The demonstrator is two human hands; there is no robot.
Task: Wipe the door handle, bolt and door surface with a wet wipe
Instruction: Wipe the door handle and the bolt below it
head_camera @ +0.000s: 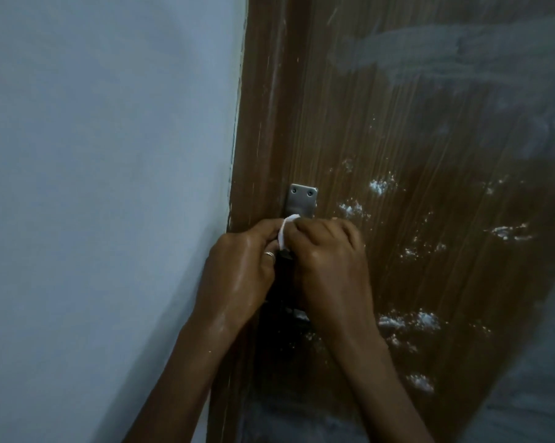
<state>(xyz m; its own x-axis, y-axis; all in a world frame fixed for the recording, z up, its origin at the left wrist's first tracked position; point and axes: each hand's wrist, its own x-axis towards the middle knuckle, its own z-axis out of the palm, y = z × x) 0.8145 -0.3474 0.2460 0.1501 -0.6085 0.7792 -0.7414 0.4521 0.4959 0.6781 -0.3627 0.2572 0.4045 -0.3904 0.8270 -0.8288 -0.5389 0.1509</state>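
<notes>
Below the bolt (301,201), left hand (241,270) and right hand (330,263) together pinch the wet wipe (285,231).

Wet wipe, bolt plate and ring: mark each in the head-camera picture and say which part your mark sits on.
wet wipe (285,233), head view, middle of the visible white strip.
bolt plate (302,199), head view, flat metal below its two screws.
ring (269,254), head view, band on a left hand (237,273) finger.

Brown wooden door (397,155) with metal bolt plate (302,199), white smears (429,55)
</notes>
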